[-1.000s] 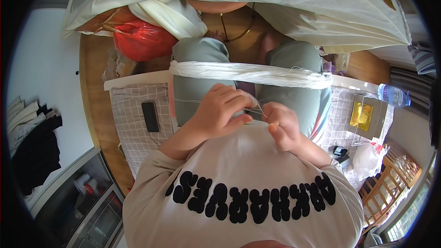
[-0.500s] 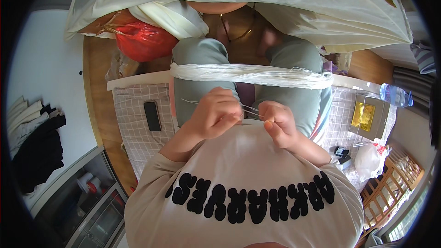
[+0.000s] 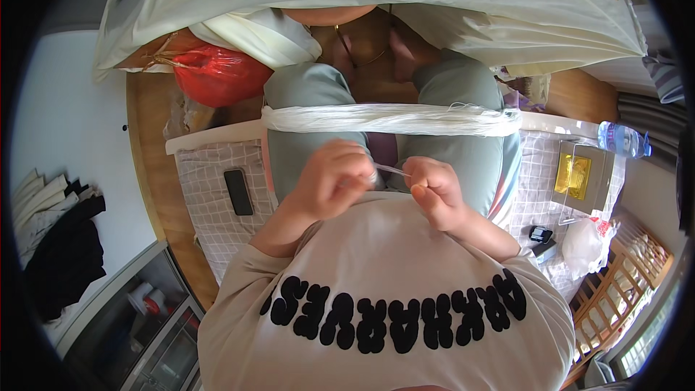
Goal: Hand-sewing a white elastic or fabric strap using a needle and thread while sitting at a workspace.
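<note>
My left hand [image 3: 334, 187] and right hand [image 3: 433, 190] sit close together over my lap, each grip pinched narrow on one end of a thin pale strand [image 3: 392, 169] stretched between them; just beyond, a thick white bundle of fibres [image 3: 391, 119] lies across both my knees; a black phone [image 3: 238, 191] rests on the checked cloth [image 3: 210, 203] to my left; a red bag [image 3: 211, 75] sits further off.
</note>
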`<state>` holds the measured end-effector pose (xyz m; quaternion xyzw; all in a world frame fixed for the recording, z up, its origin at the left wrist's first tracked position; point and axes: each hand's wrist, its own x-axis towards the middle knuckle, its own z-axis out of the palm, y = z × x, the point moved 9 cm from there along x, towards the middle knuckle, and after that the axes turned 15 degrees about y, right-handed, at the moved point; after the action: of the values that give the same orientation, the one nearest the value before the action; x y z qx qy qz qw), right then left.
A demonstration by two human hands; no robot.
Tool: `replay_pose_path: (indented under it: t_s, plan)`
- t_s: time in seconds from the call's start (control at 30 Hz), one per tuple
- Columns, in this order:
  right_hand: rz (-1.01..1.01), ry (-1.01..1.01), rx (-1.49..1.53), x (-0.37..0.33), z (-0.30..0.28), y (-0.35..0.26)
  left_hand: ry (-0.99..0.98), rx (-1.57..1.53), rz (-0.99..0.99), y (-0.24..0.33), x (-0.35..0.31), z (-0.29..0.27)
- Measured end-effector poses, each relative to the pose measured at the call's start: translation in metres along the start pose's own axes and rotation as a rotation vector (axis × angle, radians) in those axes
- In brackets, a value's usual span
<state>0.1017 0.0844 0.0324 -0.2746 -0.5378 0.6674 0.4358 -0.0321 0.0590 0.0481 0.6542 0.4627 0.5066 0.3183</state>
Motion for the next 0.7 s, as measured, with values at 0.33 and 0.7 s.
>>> replay_pose_path:
  t_s: [0.33, 0.7]
  plan:
    - [0.066, -0.116, -0.057, 0.002, 0.014, 0.004, -0.014, -0.46, -0.277, -0.005, -0.006, 0.0]
    - [0.023, -0.135, -0.067, 0.0, 0.013, -0.005, -0.151, -0.824, -0.312, 0.004, -0.01, 0.018]
